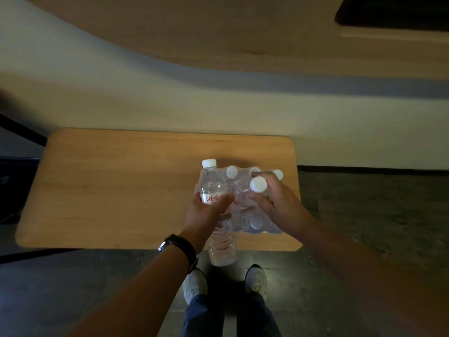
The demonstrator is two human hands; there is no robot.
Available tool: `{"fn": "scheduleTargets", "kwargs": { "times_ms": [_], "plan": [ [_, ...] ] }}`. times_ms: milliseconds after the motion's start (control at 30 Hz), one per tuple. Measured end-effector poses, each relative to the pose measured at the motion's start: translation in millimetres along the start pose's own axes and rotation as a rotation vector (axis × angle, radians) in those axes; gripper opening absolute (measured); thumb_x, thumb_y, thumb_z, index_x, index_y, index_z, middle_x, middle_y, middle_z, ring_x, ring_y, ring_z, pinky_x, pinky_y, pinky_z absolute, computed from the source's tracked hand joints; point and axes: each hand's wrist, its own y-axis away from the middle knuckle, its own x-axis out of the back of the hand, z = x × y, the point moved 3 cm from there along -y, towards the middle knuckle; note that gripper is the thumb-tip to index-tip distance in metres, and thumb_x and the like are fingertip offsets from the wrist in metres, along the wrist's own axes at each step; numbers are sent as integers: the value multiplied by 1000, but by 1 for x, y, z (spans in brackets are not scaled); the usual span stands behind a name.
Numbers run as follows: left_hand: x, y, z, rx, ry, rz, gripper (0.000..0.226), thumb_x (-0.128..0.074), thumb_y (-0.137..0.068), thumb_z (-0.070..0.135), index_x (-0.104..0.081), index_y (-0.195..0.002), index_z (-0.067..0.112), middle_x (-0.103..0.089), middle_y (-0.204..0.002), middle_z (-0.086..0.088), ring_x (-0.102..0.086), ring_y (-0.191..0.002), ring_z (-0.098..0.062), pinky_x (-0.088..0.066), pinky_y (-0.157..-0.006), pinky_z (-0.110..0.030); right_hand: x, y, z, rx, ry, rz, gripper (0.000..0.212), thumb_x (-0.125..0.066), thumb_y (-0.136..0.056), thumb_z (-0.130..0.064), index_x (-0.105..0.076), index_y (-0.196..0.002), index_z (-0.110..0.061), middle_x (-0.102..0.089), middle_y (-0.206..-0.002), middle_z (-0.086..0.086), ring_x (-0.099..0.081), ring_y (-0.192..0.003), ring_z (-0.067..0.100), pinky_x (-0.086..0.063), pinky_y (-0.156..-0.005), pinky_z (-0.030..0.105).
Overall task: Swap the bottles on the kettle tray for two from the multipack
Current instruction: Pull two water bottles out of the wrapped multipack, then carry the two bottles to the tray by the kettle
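Clear plastic, white caps: the multipack sits on the right part of a wooden table, near its near edge, its shrink film crumpled over several bottles whose caps show at the far side. The right hand is on top of the pack with its fingers curled around the shoulder of a second bottle, just below the cap, which stands higher than its neighbours; that bottle looks partly drawn up out of the film, though whether it is fully free cannot be told. Just left of it the left hand, a dark watch on its wrist, is wrapped around the labelled middle of a first bottle with red lettering, held out of the pack, cap pointing to the far side and base hanging out past the near table edge. The step in hand appears to be pulling the two replacement bottles from the pack. The next move likely calls for a straight upward draw with the right hand so the film lets go without dragging the pack. No kettle tray is in view, so carrying both bottles to it would follow.
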Motion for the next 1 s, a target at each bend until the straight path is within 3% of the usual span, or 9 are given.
{"fn": "scheduleTargets", "kwargs": {
  "times_ms": [100,167,300,433,567,667,733,833,1000],
  "plan": [
    [0,1,-1,-16,11,-18,62,-90,-63,44,-71,-115,16,-82,-100,-11,-80,-86,-28,-66,-69,-43,21,0,-33,42,-132,157,22,-53,-94,-46,-48,-115,-48,-61,-106,-33,-61,-100,-6,-47,-77,9],
    [0,6,1,-25,30,-9,60,-88,-65,45,-71,-115,17,-82,-101,-8,-81,-80,-19,-63,-62,-30,36,-2,-54,76,-221,259,18,-49,-95,-48,-47,-113,-47,-59,-102,-35,-61,-95,-6,-46,-74,8],
    [4,25,7,-47,24,39,63,-89,-61,54,-72,-113,22,-83,-99,-4,-81,-83,-22,-65,-69,-39,64,-8,-88,24,-296,400,8,-40,-93,-61,-44,-100,-58,-62,-91,-39,-62,-82,-14,-45,-63,6],
    [22,59,17,-101,67,157,56,-88,-64,50,-71,-110,21,-84,-95,-1,-81,-81,-20,-65,-67,-37,75,-18,-119,-11,-270,445,22,-42,-92,-60,-48,-84,-40,-66,-77,-34,-63,-69,-11,-44,-60,15],
    [51,109,30,-145,128,302,53,-84,-65,53,-71,-101,18,-81,-73,7,-78,-62,-10,-57,-50,-20,58,-24,-155,21,-262,268,30,-46,-96,-53,-52,-79,-29,-73,-74,-12,-69,-71,2,-48,-66,22],
    [80,153,39,-165,188,381,61,-81,-64,59,-70,-105,15,-79,-79,-1,-78,-69,-19,-61,-61,-32,29,-25,-195,58,-239,128,33,-50,-96,-49,-56,-75,-25,-69,-64,-23,-63,-58,-8,-40,-50,7],
    [103,186,42,-186,237,420,58,-78,-73,59,-70,-108,13,-80,-78,-3,-78,-69,-20,-62,-62,-31,3,-19,-224,93,-247,22,32,-51,-97,-46,-60,-77,-23,-69,-63,-26,-62,-54,-10,-38,-44,3],
    [141,242,42,-230,300,507,42,-70,-89,50,-70,-106,12,-80,-76,0,-78,-66,-14,-59,-56,-21,-37,-4,-273,162,-223,-137,35,-50,-97,-48,-63,-81,-20,-70,-66,-26,-64,-55,-8,-38,-44,4],
    [203,344,28,-268,381,636,61,-71,-76,61,-67,-111,11,-78,-89,-8,-76,-77,-23,-61,-75,-39,-113,39,-352,240,-221,-380,39,-50,-93,-57,-66,-83,-23,-73,-73,-14,-70,-56,3,-45,-43,11]
  ]
}}
